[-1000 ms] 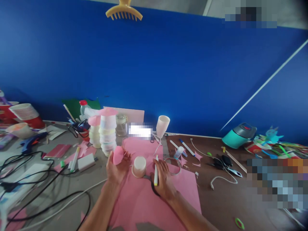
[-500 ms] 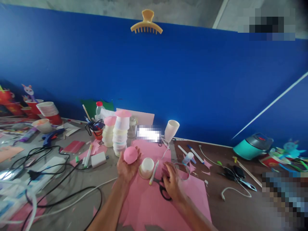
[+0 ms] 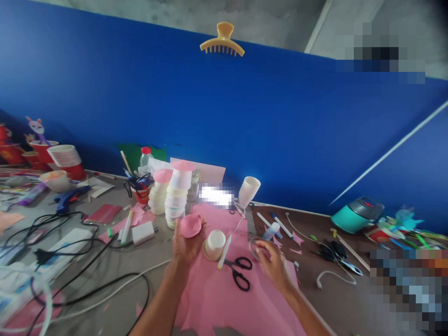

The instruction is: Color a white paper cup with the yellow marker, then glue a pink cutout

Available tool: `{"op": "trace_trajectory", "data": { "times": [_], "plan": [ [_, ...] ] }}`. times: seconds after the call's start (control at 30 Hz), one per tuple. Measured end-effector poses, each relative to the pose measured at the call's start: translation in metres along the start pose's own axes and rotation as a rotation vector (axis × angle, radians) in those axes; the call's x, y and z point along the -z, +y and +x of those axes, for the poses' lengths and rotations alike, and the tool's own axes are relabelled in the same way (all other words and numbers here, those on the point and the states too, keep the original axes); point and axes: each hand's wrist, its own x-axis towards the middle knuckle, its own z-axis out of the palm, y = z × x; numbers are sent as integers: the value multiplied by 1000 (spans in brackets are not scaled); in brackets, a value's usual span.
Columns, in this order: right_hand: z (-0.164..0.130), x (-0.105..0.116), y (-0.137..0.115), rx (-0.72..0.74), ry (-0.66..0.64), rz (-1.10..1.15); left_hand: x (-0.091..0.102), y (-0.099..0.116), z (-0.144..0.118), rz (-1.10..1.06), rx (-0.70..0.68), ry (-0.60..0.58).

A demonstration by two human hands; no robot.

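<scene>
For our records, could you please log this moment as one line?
left hand: holds pink paper cone | right hand: fingers on tape ring | scissors, white cup: on pink sheet

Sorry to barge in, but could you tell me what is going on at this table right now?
A person is doing paper craft at a cluttered table. The left hand holds up a small pink paper cone. The right hand reaches to a roll of clear tape at the edge of the pink paper sheet. Black scissors, a marker and an upturned paper cup lie on the sheet between the hands.
</scene>
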Motion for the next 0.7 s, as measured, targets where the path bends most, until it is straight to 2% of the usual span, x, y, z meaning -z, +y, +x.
{"op": "trace_trajectory", "data": {
  "times": [0.2,0.33,0.53,0.7],
  "plan": [
    [10,32,35,-227,107,-168,-2,0,-1,8,-21,-10],
    [31,29,44,-322,155,-226,3,-2,1,23,-16,-40],
    [57,9,31,-346,166,-151,5,-2,1,4,20,-30],
    [73,26,-2,-262,155,39,5,-4,3,13,-8,-14]
  ]
}}
